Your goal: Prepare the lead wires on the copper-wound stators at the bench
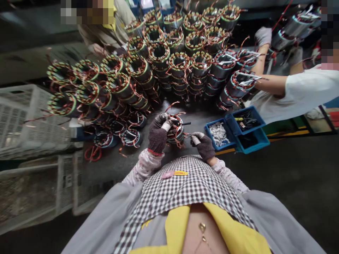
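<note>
Nothing legible — yellow badge [180, 173] (blurred).

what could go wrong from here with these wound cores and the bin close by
The copper lead pinched by the right hand might bend or snap if pulled hard. That hand could also knock the nearby blue bin, spilling its white pieces. The stacked cores ahead could topple if bumped.

Dk flr [291, 169] at rt, grey wkbench [194, 114] w/ dull sheen
</note>
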Demonstrator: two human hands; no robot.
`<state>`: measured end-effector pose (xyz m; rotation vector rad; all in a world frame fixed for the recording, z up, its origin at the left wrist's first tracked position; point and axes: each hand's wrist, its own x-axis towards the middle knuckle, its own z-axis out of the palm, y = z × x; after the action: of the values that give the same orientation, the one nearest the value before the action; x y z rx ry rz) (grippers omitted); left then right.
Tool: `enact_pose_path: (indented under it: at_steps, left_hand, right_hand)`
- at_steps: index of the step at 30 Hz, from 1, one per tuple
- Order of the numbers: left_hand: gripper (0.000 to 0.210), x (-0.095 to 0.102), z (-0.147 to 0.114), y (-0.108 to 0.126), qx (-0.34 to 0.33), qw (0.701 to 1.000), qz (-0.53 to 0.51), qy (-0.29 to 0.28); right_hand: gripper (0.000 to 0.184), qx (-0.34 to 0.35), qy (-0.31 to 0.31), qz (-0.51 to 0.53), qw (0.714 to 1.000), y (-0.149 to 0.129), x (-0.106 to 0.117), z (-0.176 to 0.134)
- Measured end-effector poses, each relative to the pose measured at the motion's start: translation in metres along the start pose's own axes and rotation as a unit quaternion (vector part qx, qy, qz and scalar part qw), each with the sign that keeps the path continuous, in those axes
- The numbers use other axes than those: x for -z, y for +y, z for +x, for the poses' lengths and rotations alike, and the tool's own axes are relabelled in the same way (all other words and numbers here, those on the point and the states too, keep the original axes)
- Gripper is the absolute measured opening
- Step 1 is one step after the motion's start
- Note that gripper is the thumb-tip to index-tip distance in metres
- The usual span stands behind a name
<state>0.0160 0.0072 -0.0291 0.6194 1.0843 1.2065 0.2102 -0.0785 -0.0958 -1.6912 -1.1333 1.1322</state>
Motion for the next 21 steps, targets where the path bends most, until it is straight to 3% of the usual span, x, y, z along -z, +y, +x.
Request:
enact_pose_path:
  at_steps: [5,9,13,17,21]
  left_hand:
    - [0.04,0.0,0.0,-0.003,-0.015,1.0,0.001,0.014]
    - [0.041,0.001,0.0,-0.004,-0.017,1.0,-0.003,0.017]
    - [0.045,0.003,0.0,-0.005,-0.019,0.999,-0.018,0.019]
    - [0.044,0.003,-0.001,-0.005,-0.018,0.999,-0.013,0.024]
    - [0.041,0.001,-0.002,-0.005,-0.005,0.999,-0.01,0.038]
  right_hand:
    - [0.031,-0.093,0.019,0.189,0.977,0.007,-0.021,-0.002]
    - [0.028,-0.134,0.03,0.214,0.967,0.009,-0.025,0.0]
    - [0.033,-0.113,0.056,0.194,0.973,0.01,-0.02,-0.002]
    - [0.027,-0.081,0.022,0.14,0.987,0.013,-0.023,-0.007]
    - [0.023,0.015,0.008,0.027,0.999,0.025,-0.033,-0.004]
